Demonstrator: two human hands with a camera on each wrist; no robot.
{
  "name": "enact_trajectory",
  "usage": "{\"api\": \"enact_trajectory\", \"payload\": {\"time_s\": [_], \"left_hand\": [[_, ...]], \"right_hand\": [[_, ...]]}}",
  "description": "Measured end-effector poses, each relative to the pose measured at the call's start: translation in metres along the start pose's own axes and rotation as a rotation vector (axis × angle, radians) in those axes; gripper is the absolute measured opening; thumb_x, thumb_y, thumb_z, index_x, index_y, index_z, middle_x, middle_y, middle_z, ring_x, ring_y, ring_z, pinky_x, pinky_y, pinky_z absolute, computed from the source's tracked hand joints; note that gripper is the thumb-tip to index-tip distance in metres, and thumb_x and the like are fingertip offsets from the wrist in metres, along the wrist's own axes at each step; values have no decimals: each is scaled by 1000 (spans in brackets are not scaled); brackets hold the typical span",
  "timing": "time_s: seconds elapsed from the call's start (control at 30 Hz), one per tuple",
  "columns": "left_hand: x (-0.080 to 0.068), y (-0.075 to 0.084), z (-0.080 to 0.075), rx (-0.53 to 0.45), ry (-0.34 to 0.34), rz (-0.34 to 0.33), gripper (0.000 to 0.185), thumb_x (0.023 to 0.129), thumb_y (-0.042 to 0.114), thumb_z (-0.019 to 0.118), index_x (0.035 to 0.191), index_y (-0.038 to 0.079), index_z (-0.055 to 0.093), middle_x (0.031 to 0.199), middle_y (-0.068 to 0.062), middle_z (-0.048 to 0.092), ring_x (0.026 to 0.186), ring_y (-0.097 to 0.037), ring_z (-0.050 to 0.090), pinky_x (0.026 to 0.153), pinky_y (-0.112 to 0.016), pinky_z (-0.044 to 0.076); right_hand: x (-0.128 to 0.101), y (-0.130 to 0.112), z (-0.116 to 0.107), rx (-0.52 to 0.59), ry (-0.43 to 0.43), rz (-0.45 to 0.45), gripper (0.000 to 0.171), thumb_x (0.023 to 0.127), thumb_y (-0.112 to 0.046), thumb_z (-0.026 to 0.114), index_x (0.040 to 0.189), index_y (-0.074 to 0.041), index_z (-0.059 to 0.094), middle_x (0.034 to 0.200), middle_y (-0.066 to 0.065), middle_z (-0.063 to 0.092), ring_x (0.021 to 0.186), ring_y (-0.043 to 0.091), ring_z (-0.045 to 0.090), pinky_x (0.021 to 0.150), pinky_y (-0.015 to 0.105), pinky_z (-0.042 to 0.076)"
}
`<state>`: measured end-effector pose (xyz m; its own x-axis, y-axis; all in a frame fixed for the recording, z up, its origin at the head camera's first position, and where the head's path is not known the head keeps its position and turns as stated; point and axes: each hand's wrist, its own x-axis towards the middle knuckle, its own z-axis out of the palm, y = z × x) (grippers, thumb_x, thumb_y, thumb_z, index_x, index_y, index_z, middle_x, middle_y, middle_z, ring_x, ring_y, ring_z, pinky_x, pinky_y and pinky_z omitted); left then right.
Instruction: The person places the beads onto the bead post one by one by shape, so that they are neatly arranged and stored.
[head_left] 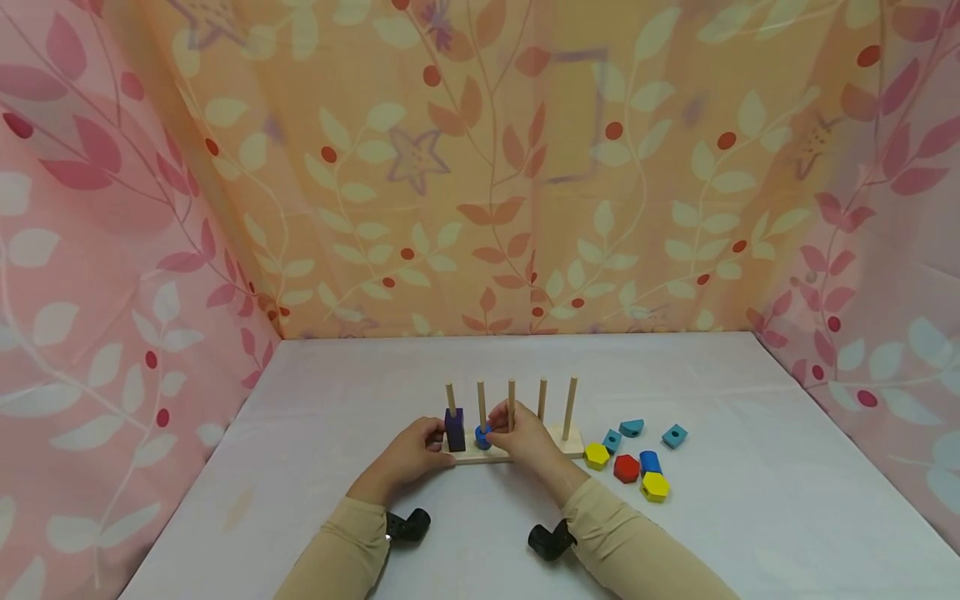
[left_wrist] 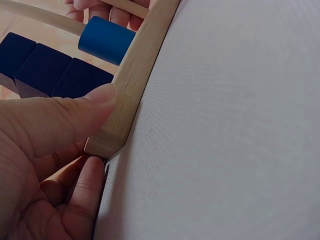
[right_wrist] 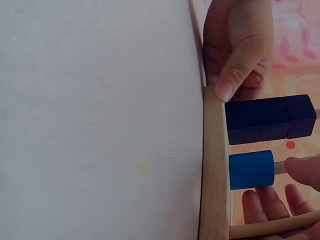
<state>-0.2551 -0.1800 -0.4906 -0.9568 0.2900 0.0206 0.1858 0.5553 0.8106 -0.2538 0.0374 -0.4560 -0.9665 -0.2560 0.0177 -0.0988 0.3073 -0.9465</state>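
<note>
A wooden peg stand [head_left: 480, 457] with several upright pegs sits on the table. My left hand [head_left: 411, 450] grips its left end, the thumb [left_wrist: 102, 95] on the front edge and fingers behind. Three dark purple square blocks [right_wrist: 272, 118] are stacked on the leftmost peg. Beside them, a blue cylinder [right_wrist: 251, 170] sits down on the second peg, against the base. My right hand [head_left: 525, 435] is around that peg with fingers spread apart. Its thumb [right_wrist: 305, 171] overlaps the peg above the cylinder, and its fingertips [right_wrist: 266, 197] are right at the cylinder's side.
Loose blocks lie right of the stand: yellow hexagons [head_left: 597, 456], a red hexagon [head_left: 627, 468], a blue cylinder [head_left: 649, 462], teal squares [head_left: 674, 436] and a teal half-round block [head_left: 632, 427]. Patterned curtains [head_left: 480, 167] enclose the white table [head_left: 360, 375] at back and sides.
</note>
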Motion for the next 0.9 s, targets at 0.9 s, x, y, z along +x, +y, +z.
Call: {"api": "enact_trajectory", "payload": {"time_s": [0.9], "left_hand": [[-1,6,-2,83,0,-25,42,71,17,78,106,5,57,103,-6,53,94,-17,50,87,-36,45]], "right_hand": [[-40,-11,-63,17,-264,-51,51,89,-13,58,135,-2,40,136,18,43,124,34,41,97,43,39]]}}
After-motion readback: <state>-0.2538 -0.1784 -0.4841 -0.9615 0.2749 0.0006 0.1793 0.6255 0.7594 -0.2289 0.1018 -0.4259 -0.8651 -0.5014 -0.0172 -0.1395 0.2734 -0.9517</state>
